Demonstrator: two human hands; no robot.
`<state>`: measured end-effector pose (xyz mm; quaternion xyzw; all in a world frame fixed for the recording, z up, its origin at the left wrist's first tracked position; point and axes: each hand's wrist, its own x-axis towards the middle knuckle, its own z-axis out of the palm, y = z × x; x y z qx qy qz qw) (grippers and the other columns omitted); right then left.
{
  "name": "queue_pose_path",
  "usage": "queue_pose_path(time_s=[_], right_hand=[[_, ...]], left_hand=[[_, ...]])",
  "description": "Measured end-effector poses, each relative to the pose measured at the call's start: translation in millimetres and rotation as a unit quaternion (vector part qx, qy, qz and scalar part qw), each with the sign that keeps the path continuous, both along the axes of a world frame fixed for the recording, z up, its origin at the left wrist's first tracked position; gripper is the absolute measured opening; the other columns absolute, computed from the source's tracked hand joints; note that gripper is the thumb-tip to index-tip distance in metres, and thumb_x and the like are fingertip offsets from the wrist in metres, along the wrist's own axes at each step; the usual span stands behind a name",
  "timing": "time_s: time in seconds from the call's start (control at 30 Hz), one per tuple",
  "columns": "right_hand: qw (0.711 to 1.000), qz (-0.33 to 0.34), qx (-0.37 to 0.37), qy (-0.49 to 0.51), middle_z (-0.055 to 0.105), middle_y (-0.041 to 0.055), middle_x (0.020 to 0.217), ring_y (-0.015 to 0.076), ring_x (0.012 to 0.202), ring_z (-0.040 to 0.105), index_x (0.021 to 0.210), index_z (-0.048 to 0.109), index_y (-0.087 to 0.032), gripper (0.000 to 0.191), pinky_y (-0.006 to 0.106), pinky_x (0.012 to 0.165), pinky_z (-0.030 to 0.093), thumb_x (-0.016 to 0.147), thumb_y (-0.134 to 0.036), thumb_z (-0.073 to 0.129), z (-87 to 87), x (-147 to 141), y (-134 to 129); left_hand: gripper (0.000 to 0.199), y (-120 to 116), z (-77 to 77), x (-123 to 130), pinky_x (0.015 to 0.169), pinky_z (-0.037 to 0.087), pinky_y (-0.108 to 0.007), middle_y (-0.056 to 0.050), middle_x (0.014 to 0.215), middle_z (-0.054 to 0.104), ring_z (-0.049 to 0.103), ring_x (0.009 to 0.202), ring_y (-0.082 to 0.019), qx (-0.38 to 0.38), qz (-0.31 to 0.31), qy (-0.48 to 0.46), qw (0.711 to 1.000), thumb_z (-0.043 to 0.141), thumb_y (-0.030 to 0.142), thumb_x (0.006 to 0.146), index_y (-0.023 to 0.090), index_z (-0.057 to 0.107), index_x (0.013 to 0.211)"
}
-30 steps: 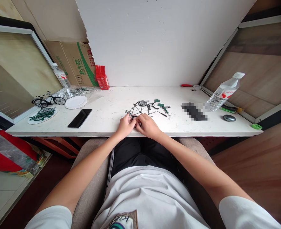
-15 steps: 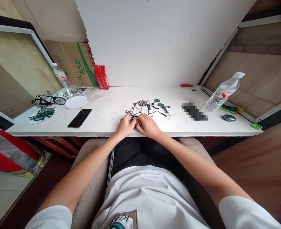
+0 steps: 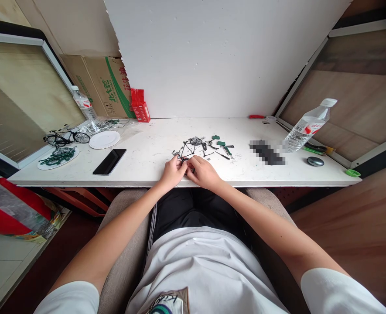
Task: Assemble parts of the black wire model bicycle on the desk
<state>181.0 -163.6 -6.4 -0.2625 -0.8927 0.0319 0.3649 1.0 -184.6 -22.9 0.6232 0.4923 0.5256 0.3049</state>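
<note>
My left hand (image 3: 172, 172) and my right hand (image 3: 203, 172) meet at the front middle of the white table (image 3: 153, 174), fingers pinched together on the near end of a small black model bicycle frame (image 3: 188, 149). What exactly lies between the fingertips is hidden. Just beyond the hands lie several loose small parts, some green (image 3: 221, 144), and thin metal pieces (image 3: 223, 155).
A black phone (image 3: 109, 162) lies left of the hands. Further left stand a white plate (image 3: 104, 140), a finished black model bicycle (image 3: 66, 138) and a plate of green parts (image 3: 58, 158). A water bottle (image 3: 307, 126), a dark oval object (image 3: 315, 162) and a red box (image 3: 139, 106) sit around.
</note>
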Motion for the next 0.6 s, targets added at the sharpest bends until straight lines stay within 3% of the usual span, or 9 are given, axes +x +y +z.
queue_pose_path(time_s=[0.6], right_hand=[[1.000, -0.004, 0.003, -0.002, 0.059, 0.0052, 0.085, 0.0216, 0.077, 0.051, 0.091, 0.046, -0.024, 0.012, 0.034, 0.069, 0.041, 0.101, -0.020, 0.051, 1.2, -0.2, -1.4]], left_hand=[[0.017, -0.5, 0.0, 0.2, 0.079, 0.061, -0.036, -0.009, 0.086, 0.078, 0.077, 0.082, -0.025, 0.004, 0.003, 0.016, 1.000, 0.066, 0.034, 0.094, 0.020, 0.059, 0.101]])
